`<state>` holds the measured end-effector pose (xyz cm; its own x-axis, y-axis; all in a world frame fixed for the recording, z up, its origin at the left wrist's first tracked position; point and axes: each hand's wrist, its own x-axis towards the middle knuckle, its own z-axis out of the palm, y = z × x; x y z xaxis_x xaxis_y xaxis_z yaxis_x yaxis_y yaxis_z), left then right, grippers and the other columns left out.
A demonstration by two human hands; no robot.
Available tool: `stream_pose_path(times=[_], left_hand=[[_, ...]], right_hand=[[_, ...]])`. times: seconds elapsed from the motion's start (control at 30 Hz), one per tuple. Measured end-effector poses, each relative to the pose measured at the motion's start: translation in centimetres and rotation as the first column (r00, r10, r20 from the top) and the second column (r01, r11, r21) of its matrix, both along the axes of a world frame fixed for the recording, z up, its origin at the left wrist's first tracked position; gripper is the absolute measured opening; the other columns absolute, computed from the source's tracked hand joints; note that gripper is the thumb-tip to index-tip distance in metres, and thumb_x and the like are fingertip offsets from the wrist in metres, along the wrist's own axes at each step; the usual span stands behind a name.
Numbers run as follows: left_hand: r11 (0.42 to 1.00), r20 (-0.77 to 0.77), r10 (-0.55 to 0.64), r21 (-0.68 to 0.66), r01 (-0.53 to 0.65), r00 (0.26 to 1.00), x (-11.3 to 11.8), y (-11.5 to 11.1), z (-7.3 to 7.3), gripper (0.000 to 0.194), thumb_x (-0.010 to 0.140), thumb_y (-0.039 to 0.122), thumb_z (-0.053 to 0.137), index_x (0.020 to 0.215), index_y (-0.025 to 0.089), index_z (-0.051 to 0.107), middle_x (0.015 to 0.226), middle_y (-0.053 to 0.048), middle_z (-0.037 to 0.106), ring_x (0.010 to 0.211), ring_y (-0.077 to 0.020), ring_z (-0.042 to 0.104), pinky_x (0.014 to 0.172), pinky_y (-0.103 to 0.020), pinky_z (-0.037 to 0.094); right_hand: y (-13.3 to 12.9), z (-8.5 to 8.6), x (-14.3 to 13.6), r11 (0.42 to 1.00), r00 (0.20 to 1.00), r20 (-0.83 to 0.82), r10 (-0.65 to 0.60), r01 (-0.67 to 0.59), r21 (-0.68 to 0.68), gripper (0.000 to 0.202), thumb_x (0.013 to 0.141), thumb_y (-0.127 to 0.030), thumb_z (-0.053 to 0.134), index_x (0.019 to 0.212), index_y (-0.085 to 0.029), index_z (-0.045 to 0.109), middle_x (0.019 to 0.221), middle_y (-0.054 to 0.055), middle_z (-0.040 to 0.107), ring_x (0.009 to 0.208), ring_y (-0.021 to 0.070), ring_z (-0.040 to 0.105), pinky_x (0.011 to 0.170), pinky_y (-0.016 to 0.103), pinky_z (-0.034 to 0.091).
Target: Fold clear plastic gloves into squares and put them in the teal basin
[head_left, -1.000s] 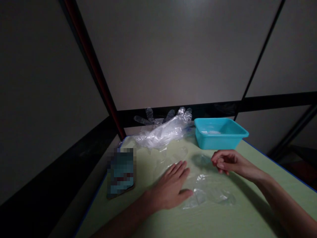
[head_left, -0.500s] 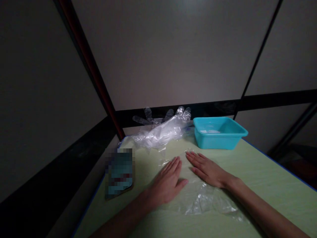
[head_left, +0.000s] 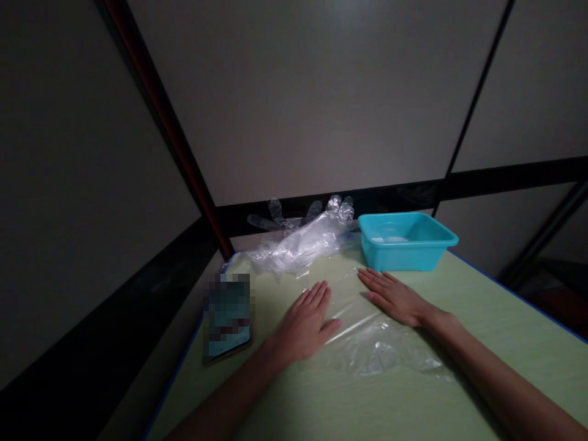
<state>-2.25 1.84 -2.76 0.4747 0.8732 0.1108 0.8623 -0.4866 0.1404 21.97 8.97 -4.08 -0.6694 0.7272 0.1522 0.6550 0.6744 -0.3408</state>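
Note:
A thin clear plastic glove or sheet (head_left: 377, 352) lies spread on the pale green table (head_left: 321, 404), its outline hard to make out. My left hand (head_left: 307, 321) rests flat on its left part, palm down, thumb apart from the fingers. On the upper right part lies my right hand (head_left: 392, 298), also flat, with the fingers stretched out. Neither hand grips anything. Beyond them, a pile of clear plastic gloves (head_left: 301, 245) sits at the back of the table, some glove fingers sticking up.
A turquoise plastic basin (head_left: 404, 254) stands at the back right, just beyond my right hand. A phone-like object (head_left: 229, 318), mostly pixelated, is at the left edge. Wall panels (head_left: 321, 110) rise behind the table.
My hands have moved farther apart, the right one up and to the right, the left one slightly left. The plastic between them looks more stretched, with straight creases.

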Motion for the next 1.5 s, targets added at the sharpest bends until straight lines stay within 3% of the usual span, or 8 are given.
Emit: stream_pose_path(times=[0.3, 0.83, 0.97, 1.13, 1.2, 1.27, 1.37, 1.5], left_hand=[[1.0, -0.004, 0.028, 0.004, -0.028, 1.0, -0.8, 0.5, 0.0, 0.067, 0.083, 0.054, 0.028, 0.133, 0.009, 0.021, 0.14, -0.014, 0.016, 0.129, -0.0213, 0.011, 0.104, -0.036, 0.014], [0.965, 0.055, -0.22, -0.136, 0.225, 0.974, 1.4, -1.8, 2.2, 0.058, 0.082, 0.042, 0.041, 0.132, 0.019, 0.025, 0.143, -0.006, 0.01, 0.13, -0.0188, 0.007, 0.105, -0.035, 0.014], [0.972, 0.035, -0.185, -0.141, 0.188, 0.982, 1.2, -1.5, 1.8, 0.056, 0.083, 0.044, 0.039, 0.132, 0.02, 0.026, 0.142, -0.007, 0.013, 0.13, -0.0198, 0.008, 0.105, -0.036, 0.013], [0.981, 0.045, -0.146, -0.122, 0.151, 0.988, 1.3, -1.6, 1.9, 0.058, 0.081, 0.043, 0.044, 0.131, 0.017, 0.029, 0.142, -0.009, 0.015, 0.13, -0.0209, 0.01, 0.105, -0.036, 0.015], [0.985, 0.073, -0.131, -0.106, 0.138, 0.989, 1.8, -2.0, 2.2, 0.057, 0.08, 0.041, 0.045, 0.129, 0.016, 0.03, 0.142, -0.009, 0.015, 0.13, -0.0209, 0.012, 0.105, -0.036, 0.016], [0.986, 0.106, -0.13, -0.09, 0.14, 0.986, 2.5, -2.6, 2.6, 0.054, 0.082, 0.04, 0.043, 0.128, 0.016, 0.031, 0.142, -0.009, 0.015, 0.129, -0.0199, 0.013, 0.105, -0.035, 0.017], [0.979, 0.131, -0.167, -0.099, 0.18, 0.977, 3.6, -3.6, 2.7, 0.052, 0.083, 0.04, 0.04, 0.128, 0.015, 0.031, 0.141, -0.009, 0.017, 0.129, -0.0188, 0.014, 0.105, -0.033, 0.019], [0.969, 0.086, -0.185, -0.149, 0.196, 0.979, 4.4, -4.5, 2.0, 0.059, 0.083, 0.042, 0.038, 0.132, 0.012, 0.023, 0.141, -0.01, 0.018, 0.129, -0.0203, 0.012, 0.106, -0.035, 0.017]], right_hand=[[-1.4, 3.1, 1.1, 0.993, 0.974, -0.211, 0.081, -0.096, -0.062, 0.032, 0.081, -0.042, 0.047, 0.094, -0.015, 0.058, 0.095, 0.009, 0.06, 0.089, 0.0208, 0.054, 0.078, 0.034, 0.043], [-3.5, 4.8, 0.7, 0.91, 0.943, -0.316, 0.1, -0.215, -0.354, 0.005, 0.068, -0.011, 0.053, 0.067, -0.016, 0.051, 0.068, 0.0, 0.054, 0.063, 0.0118, 0.05, 0.059, 0.025, 0.04], [-4.2, 6.2, 1.4, 0.774, 0.916, -0.372, 0.152, -0.344, -0.531, 0.007, 0.067, -0.015, 0.059, 0.067, -0.015, 0.052, 0.067, -0.001, 0.057, 0.064, 0.0113, 0.052, 0.061, 0.024, 0.041], [-4.9, 6.9, 2.2, 0.439, 0.888, -0.269, 0.373, -0.424, -0.792, 0.016, 0.067, -0.024, 0.064, 0.078, -0.015, 0.056, 0.073, 0.001, 0.064, 0.064, 0.0105, 0.056, 0.059, 0.022, 0.04], [-4.7, 6.9, 2.4, 0.407, 0.875, -0.3, 0.38, -0.45, -0.795, 0.02, 0.068, -0.026, 0.065, 0.08, -0.014, 0.057, 0.072, 0.002, 0.064, 0.063, 0.0101, 0.056, 0.059, 0.022, 0.041], [-4.4, 6.7, 2.3, 0.48, 0.878, -0.371, 0.301, -0.476, -0.737, 0.022, 0.067, -0.029, 0.066, 0.078, -0.012, 0.057, 0.07, 0.001, 0.062, 0.061, 0.0099, 0.054, 0.058, 0.023, 0.042], [-4.3, 6.4, 1.3, 0.705, 0.878, -0.465, 0.112, -0.4, -0.585, 0.021, 0.072, -0.032, 0.061, 0.076, -0.013, 0.055, 0.07, 0.001, 0.059, 0.063, 0.0106, 0.054, 0.058, 0.023, 0.044], [-5.8, 5.3, -1.1, 0.961, 0.885, -0.451, -0.11, -0.02, -0.274, 0.028, 0.085, -0.033, 0.041, 0.099, -0.013, 0.053, 0.099, 0.01, 0.059, 0.089, 0.0175, 0.056, 0.079, 0.033, 0.046]])
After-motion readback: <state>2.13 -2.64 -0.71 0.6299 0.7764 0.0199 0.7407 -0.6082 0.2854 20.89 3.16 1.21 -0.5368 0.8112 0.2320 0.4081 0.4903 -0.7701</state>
